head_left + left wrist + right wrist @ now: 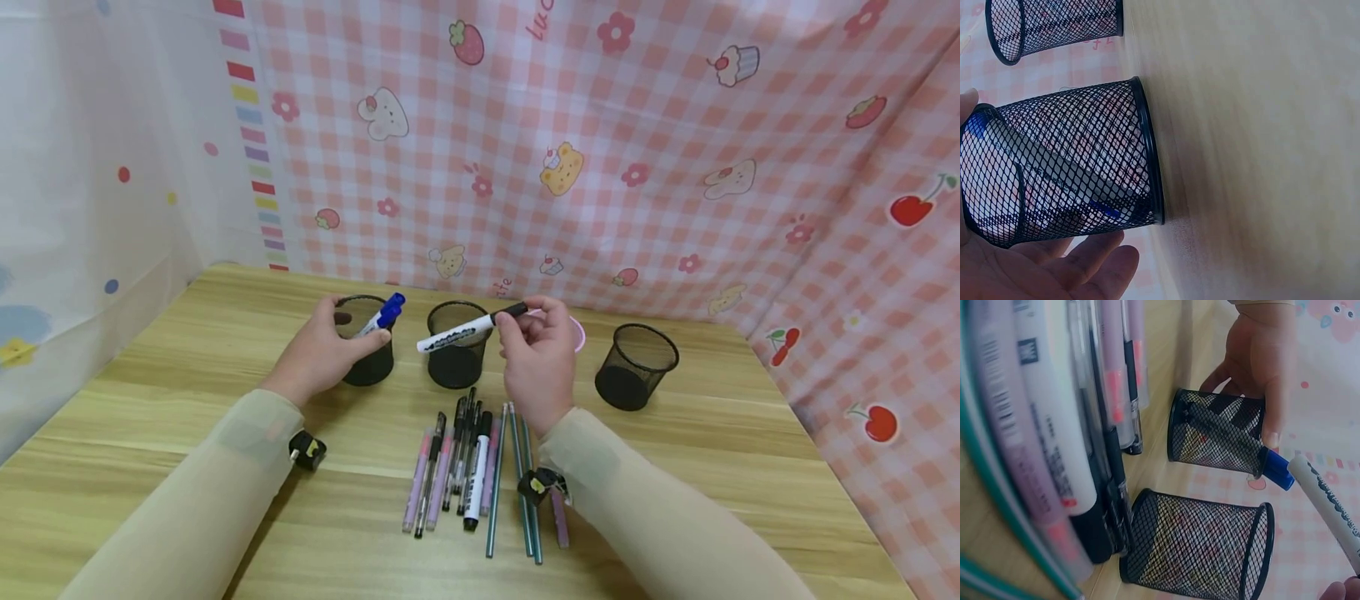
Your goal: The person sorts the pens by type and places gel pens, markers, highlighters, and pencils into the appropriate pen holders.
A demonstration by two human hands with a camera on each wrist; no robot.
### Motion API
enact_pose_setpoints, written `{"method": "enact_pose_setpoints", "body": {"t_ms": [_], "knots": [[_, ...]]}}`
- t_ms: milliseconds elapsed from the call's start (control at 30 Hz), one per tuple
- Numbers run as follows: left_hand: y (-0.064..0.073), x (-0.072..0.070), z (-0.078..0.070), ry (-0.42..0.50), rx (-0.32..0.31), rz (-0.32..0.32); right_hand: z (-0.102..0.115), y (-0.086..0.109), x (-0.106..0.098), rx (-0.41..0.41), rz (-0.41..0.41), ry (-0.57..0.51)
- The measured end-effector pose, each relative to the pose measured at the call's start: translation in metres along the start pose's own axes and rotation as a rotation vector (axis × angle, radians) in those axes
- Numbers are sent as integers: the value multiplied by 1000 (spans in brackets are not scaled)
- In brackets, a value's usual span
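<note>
My left hand (318, 350) grips the leftmost black mesh pen cup (367, 371), thumb on the near side and fingers round the back. Blue-capped markers (389, 312) lean inside it, caps sticking out over the rim. My right hand (542, 358) pinches a white marker (457, 335) by its black cap. The marker's white end points left, in front of the rim of the second mesh cup (456, 372) in the head view. From the right wrist, that white end appears close to a blue cap (1279, 469).
Pink pens (417, 483), black pens (429, 492), another black-capped marker (477, 475) and teal pencils (497, 492) lie on the wooden table (675, 500) in front. A pink-rimmed thing (579, 333) is partly hidden behind my right hand. Farther right stands another mesh cup (633, 379).
</note>
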State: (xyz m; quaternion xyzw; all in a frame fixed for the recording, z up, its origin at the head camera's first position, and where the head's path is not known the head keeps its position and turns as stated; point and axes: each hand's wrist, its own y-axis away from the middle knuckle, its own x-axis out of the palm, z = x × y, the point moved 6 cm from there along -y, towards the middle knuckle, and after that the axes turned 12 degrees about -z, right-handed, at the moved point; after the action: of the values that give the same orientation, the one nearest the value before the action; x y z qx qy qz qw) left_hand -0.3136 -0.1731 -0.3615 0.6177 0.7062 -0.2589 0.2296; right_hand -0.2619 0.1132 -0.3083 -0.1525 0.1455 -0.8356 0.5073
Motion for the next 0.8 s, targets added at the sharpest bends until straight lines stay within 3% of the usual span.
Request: {"method": "enact_pose_setpoints", "body": {"t_ms": [233,400,800], "knots": [[0,0,0,-7,5,0,-2,1,11,34,-20,25],[0,0,0,-7,9,-3,-2,1,19,25,-31,-28],[0,-1,1,-6,13,-12,0,5,34,-10,-13,-43]]}}
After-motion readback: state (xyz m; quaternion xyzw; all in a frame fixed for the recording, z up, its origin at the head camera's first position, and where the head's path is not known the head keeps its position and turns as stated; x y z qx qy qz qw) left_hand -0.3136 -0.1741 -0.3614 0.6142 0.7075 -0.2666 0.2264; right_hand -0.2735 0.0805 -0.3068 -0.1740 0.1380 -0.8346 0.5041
